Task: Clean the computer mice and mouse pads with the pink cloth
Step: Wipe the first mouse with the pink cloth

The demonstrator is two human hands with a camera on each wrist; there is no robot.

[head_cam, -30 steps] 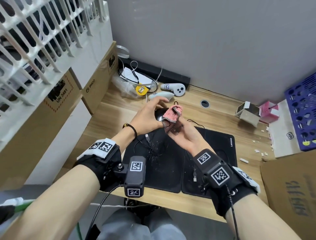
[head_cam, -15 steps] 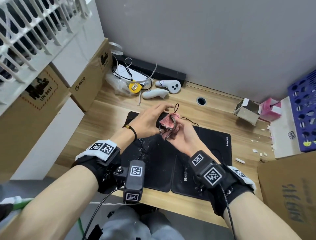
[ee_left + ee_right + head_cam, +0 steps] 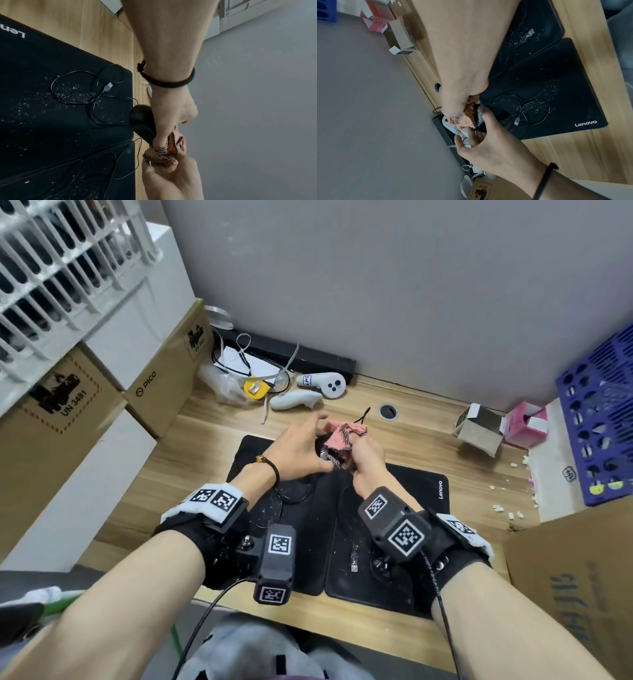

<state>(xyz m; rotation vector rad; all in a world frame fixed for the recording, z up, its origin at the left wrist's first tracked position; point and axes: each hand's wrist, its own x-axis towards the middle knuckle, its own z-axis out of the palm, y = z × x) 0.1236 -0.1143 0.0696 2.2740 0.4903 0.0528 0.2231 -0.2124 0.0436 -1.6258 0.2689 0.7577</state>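
My left hand point(image 3: 306, 441) grips a black wired mouse point(image 3: 320, 453), lifted just above the far end of two black mouse pads. My right hand point(image 3: 364, 453) pinches a bunched pink cloth point(image 3: 339, 440) with a checked border and holds it against the mouse. In the left wrist view the mouse point(image 3: 142, 121) sits under my thumb, with the cloth point(image 3: 164, 152) below it. The left pad point(image 3: 294, 518) and the Lenovo pad point(image 3: 414, 508) are dusted with white specks. Loose mouse cables and a USB plug point(image 3: 354, 563) lie on them.
Two white controllers point(image 3: 322, 381) and a yellow tape measure point(image 3: 255, 388) lie at the back. Cardboard boxes point(image 3: 161, 385) line the left. A small open box point(image 3: 479, 429), a pink box point(image 3: 524, 424) and a blue crate point(image 3: 599, 422) stand right. White crumbs point(image 3: 503, 508) dot the desk.
The cloth has shifted a little over the mouse in my right hand. Both hands stay together above the far end of the pads, slightly lower than before.
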